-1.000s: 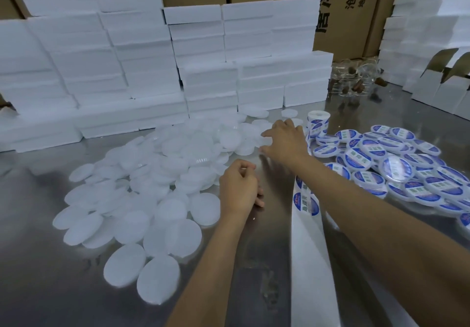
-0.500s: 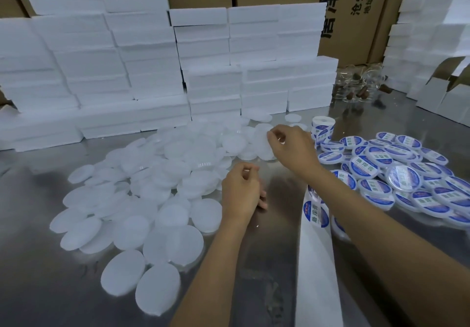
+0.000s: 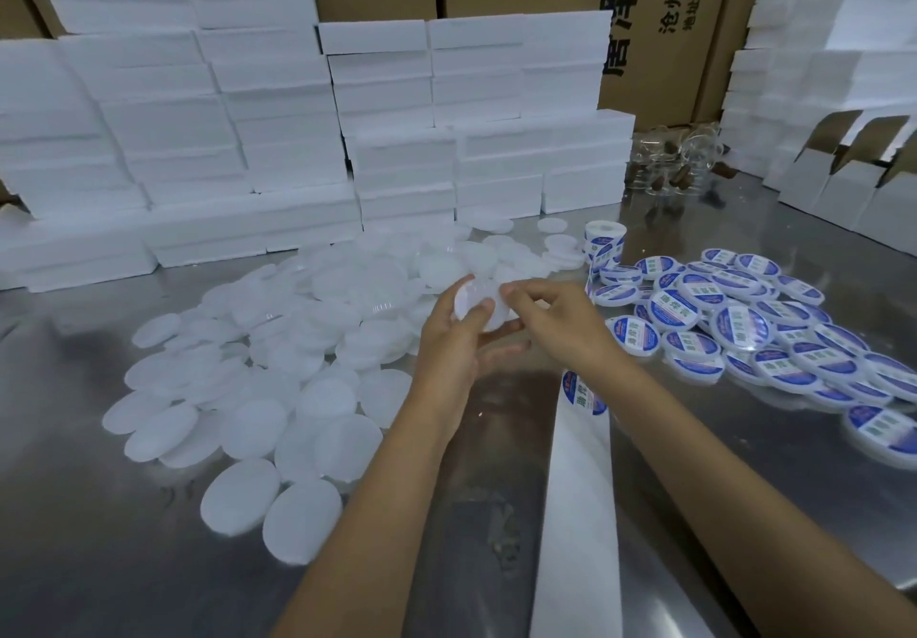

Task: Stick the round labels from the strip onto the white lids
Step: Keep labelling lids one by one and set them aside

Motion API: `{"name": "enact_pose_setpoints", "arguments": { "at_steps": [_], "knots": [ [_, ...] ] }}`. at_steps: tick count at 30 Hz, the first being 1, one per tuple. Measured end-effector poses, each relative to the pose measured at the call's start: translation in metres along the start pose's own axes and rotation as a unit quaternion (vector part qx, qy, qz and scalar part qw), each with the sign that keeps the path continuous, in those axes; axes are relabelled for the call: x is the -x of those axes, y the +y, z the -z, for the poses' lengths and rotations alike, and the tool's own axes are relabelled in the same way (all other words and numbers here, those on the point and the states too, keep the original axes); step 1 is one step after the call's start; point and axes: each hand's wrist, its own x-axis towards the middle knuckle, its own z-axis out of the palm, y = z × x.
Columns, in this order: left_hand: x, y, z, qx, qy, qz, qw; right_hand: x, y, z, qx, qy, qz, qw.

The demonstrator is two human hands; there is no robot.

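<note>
A plain white lid [image 3: 474,301] is held above the metal table between both hands. My left hand [image 3: 454,339] grips it from below and the left, thumb on its face. My right hand [image 3: 551,322] pinches its right edge with fingertips. A heap of unlabelled white lids [image 3: 278,364] spreads over the table to the left. Labelled lids [image 3: 744,330] with blue and white stickers pile up on the right. The label strip [image 3: 578,478] runs from a roll [image 3: 603,240] down the table under my right forearm, with one blue label [image 3: 583,394] showing.
Stacks of white foam blocks [image 3: 278,131] line the back of the steel table [image 3: 99,538]. Cardboard cartons [image 3: 660,17] stand behind them. White boxes [image 3: 843,181] and some clear jars [image 3: 675,161] sit at the back right.
My right hand picked a white lid from the heap and brought it back toward me. My left hand rose from the table to meet it and now holds the lid too.
</note>
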Motion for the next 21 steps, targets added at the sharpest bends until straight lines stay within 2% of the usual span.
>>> {"name": "enact_pose_setpoints", "arguments": {
  "at_steps": [3,6,9,12,17,21],
  "knots": [
    [0.002,-0.001,-0.003,-0.001,-0.003,-0.011,1.000,0.010,0.000,0.015,0.056,0.054,0.037,0.996],
    [0.004,0.004,-0.003,-0.009,-0.007,-0.012,1.000,0.021,0.014,0.045,0.119,0.108,0.011,0.987],
    [0.007,0.007,-0.002,-0.027,-0.026,0.002,0.999,0.039,0.032,0.062,0.218,0.025,-0.035,0.975],
    [0.009,0.006,-0.002,-0.045,-0.050,0.027,0.997,0.055,0.046,0.056,0.298,-0.060,-0.002,0.953],
    [0.010,0.000,-0.007,-0.053,-0.070,0.037,0.995,0.058,0.046,0.036,0.342,-0.037,0.082,0.936],
    [0.010,-0.005,-0.009,-0.044,-0.068,0.036,0.996,0.060,0.043,0.024,0.352,-0.027,0.097,0.931]
  ]
}}
